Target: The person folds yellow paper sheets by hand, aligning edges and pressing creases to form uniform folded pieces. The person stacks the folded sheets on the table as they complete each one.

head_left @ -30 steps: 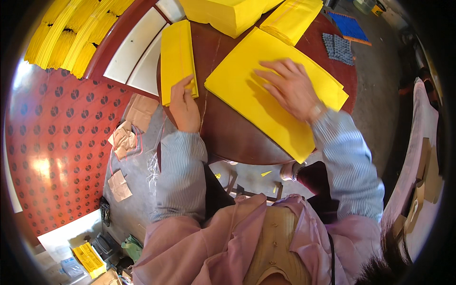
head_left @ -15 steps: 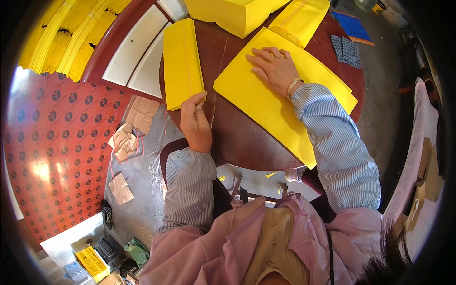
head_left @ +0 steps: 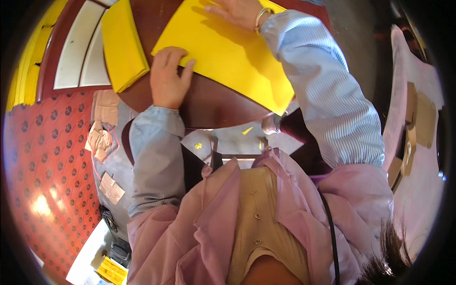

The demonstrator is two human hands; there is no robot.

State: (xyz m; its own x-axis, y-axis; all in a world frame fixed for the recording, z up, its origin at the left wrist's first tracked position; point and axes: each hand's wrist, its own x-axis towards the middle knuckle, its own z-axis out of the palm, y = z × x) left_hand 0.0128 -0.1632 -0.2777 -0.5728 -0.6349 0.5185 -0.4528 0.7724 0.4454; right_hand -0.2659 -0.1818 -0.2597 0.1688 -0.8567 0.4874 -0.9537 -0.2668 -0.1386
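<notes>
On the dark-red tabletop (head_left: 213,105), a broad yellow sheet (head_left: 232,59) seems left unfolded beside a narrow, folded yellow stack (head_left: 124,47); the left hand's (head_left: 170,78) and right hand's (head_left: 237,12) fingers are spread, nothing visibly gripped.

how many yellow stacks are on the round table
2 visible: a narrow stack left of the left hand, and a broad stack beneath the right hand. More may be hidden or past the top edge.

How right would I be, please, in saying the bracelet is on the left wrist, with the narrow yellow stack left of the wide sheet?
Wrong wrist: the head view shows the bracelet on the right wrist; the narrow stack is left of the wide sheet.
</notes>
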